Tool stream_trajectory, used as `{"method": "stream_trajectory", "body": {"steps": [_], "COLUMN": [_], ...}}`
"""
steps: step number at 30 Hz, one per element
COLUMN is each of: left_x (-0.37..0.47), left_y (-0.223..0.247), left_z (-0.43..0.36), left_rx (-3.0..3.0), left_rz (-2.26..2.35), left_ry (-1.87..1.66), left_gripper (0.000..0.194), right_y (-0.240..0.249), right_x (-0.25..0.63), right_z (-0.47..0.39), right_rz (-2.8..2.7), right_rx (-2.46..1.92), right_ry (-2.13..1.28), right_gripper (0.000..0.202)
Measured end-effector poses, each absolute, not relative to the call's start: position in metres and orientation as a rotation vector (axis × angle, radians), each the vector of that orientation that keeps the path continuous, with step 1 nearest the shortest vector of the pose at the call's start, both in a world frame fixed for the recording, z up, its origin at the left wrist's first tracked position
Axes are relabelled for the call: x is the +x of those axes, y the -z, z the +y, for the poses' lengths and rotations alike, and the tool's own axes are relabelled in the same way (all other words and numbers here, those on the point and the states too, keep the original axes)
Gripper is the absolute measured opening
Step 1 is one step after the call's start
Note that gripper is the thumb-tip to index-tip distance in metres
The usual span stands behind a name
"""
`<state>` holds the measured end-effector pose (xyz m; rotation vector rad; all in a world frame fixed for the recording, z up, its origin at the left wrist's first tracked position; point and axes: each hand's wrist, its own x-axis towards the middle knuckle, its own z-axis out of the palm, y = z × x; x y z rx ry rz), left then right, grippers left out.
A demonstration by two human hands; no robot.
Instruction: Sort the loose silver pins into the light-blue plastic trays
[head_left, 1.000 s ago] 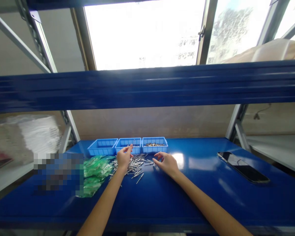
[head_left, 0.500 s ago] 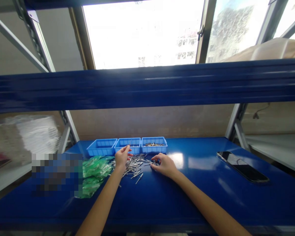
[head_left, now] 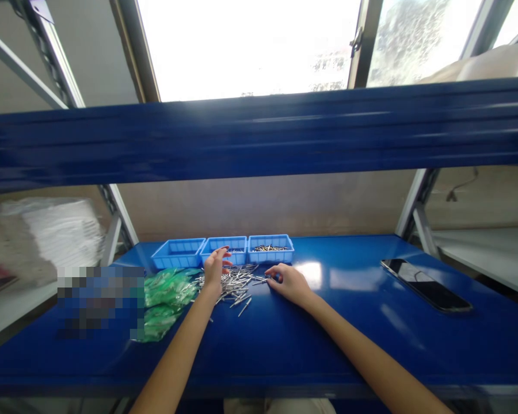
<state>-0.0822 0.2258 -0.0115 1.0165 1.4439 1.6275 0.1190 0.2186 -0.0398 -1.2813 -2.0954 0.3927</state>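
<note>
A heap of thin silvery metal pins (head_left: 237, 283) lies on the blue tabletop; their exact kind is too small to make out. Over the heap's left side, just in front of the middle blue bin (head_left: 207, 259), hovers my left hand (head_left: 216, 270), fingers apart and nothing visible in them. At the heap's right edge my right hand (head_left: 290, 283) rests low, thumb and index finger bent together around the end of a metal pin. Several pins sit in the right blue bin (head_left: 271, 258), and a few show in the middle one, partly behind my left fingers.
A left blue bin (head_left: 178, 262) stands beside the others. Green plastic bags (head_left: 166, 296) lie left of the heap, with a blurred-out patch beyond. A phone (head_left: 427, 286) lies on the right. A blue shelf beam (head_left: 259, 135) crosses above the worktop.
My left fingers have spread from a pinch near the middle bin, and the thin piece at their tips no longer shows. My right hand stays at the heap's edge. The view has tilted slightly down.
</note>
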Motion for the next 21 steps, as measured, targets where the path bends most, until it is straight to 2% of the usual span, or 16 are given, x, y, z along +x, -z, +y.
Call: {"method": "stream_trajectory", "body": {"steps": [4, 9, 16, 21], "left_x": [-0.078, -0.076, -0.081, -0.080], "left_y": [0.013, 0.022, 0.025, 0.024], "left_z": [0.222, 0.217, 0.217, 0.216], "left_rx": [1.518, 2.149, 2.220, 2.211], "left_rz": [1.762, 2.222, 2.323, 2.255], "left_ry": [-1.433, -0.982, -0.735, -0.787], "left_gripper": [0.032, 0.025, 0.022, 0.021], "right_y": [0.040, 0.039, 0.037, 0.035], "right_x": [0.119, 0.120, 0.118, 0.117], "right_z": [0.219, 0.218, 0.217, 0.214], "right_rz": [-2.096, -2.101, -2.100, -2.116], "right_rx": [-1.271, -1.279, -1.268, -1.264], "right_ry": [-0.388, -0.382, -0.367, -0.382], "right_gripper": [0.019, 0.018, 0.017, 0.018]}}
